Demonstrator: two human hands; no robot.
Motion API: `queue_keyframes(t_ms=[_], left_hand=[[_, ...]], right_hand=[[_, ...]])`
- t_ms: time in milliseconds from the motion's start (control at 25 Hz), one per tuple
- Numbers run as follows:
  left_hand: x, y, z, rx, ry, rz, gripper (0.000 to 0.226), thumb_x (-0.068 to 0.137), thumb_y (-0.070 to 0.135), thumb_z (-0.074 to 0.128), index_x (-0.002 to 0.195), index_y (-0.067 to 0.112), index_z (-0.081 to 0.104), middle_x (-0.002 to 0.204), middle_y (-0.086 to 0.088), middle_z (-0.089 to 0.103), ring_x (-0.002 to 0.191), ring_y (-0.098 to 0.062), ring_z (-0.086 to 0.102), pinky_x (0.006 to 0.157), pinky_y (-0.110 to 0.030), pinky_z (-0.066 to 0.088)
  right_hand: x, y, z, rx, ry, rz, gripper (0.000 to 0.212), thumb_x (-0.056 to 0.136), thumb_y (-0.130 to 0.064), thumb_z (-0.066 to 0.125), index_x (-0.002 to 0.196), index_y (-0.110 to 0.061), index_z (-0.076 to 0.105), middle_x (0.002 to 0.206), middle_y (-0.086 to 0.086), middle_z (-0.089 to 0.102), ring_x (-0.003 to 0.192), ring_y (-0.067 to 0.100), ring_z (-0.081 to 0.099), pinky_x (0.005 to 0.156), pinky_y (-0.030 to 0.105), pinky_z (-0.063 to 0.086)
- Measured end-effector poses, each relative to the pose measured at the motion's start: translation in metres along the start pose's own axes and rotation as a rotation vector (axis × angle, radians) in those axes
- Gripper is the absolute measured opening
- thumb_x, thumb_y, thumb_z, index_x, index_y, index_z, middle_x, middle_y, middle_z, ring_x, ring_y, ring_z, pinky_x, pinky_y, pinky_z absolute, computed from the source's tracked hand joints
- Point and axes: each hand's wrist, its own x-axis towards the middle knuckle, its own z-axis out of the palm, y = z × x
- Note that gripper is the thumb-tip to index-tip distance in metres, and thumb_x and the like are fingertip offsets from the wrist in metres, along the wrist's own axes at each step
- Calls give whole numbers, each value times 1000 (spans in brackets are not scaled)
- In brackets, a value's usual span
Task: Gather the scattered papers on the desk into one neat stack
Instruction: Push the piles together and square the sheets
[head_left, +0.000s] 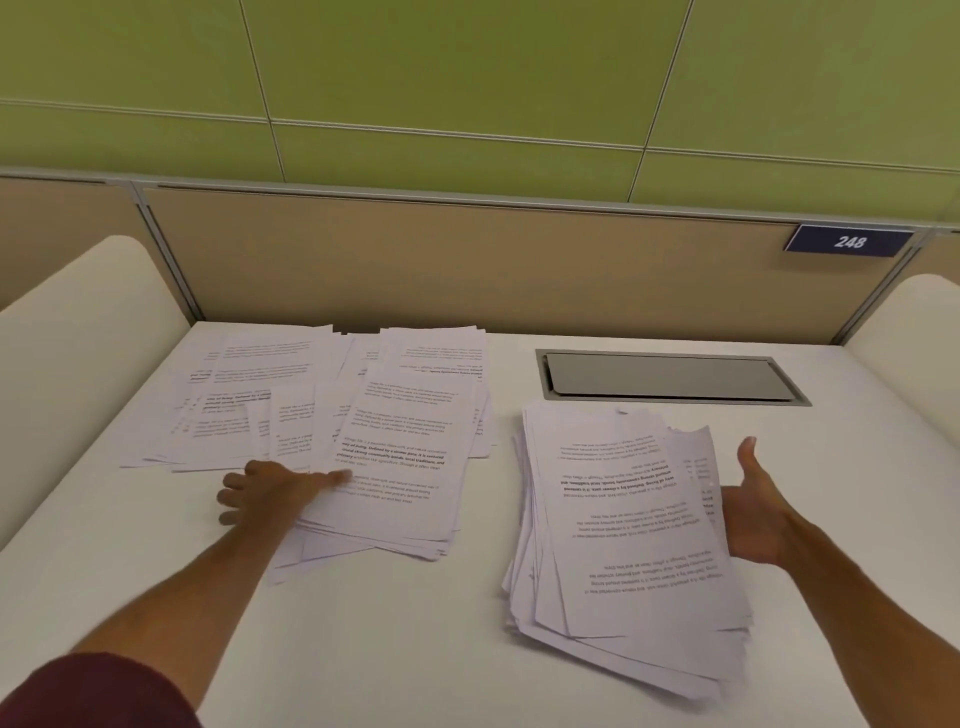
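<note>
Printed white papers lie scattered and overlapping across the left and back of the white desk. A rough, uneven stack of papers lies on the right. My left hand reaches to the left edge of a loose bundle in the scattered pile, thumb on top of the sheets, fingers at its edge. My right hand stands upright against the right edge of the stack, thumb raised and palm toward the paper.
A grey cable hatch is set into the desk behind the stack. A beige partition with a blue plate reading 248 closes the back. White rounded side panels flank the desk.
</note>
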Motion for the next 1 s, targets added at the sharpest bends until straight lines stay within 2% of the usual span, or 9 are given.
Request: queue_keyframes(t_ms=[200,280,400,600,680,800,920,1000], left_hand=[[8,19,1,19,-48,24,117,46,50,92,133,-4,35,133,-21,42,128,-37,39,105,-47,36],[14,18,-3,77,-57,34,114,48,52,90,132,-4,38,131,-18,46,127,-36,41,106,-45,36],[12,16,-5,118,-16,-8,106,44,60,88,120,0,43,126,-18,49,121,-32,43,101,-40,36],[18,3,-3,-192,-47,23,114,48,31,96,132,0,24,134,-25,44,126,-38,43,99,-46,41],[22,-2,-2,-303,-81,35,111,50,20,96,133,-3,26,134,-25,46,127,-39,44,98,-46,42],[15,-5,1,-299,-135,77,86,56,13,93,126,-4,45,129,-23,55,120,-39,52,93,-43,47],[4,-10,9,-295,-107,276,60,64,10,87,116,3,58,120,-19,65,111,-38,59,85,-39,51],[-1,-14,16,-385,-123,379,53,69,2,81,118,6,60,121,-17,66,112,-38,60,86,-40,52]], right_hand=[[6,11,4,1,42,-39,112,57,-97,32,124,-16,68,123,20,67,107,47,64,89,59,46],[8,14,6,-13,39,-61,107,56,-94,38,124,-17,69,120,19,68,105,47,65,86,57,48],[9,17,6,-20,31,-88,102,60,-91,38,125,-18,68,120,19,68,103,46,64,85,56,49],[12,22,8,-12,29,-121,96,67,-90,35,120,-19,71,109,19,72,94,45,69,76,55,55],[13,23,9,-25,38,-128,95,68,-90,33,117,-18,73,106,19,73,90,45,70,73,54,56],[14,23,9,-38,50,-136,93,69,-89,34,114,-18,74,103,20,73,86,44,71,71,54,57],[15,24,7,-47,63,-142,93,70,-89,33,113,-18,75,104,20,73,87,44,71,70,54,56],[17,22,5,-31,57,-138,92,72,-88,33,115,-18,74,105,20,73,89,45,70,72,54,56]])
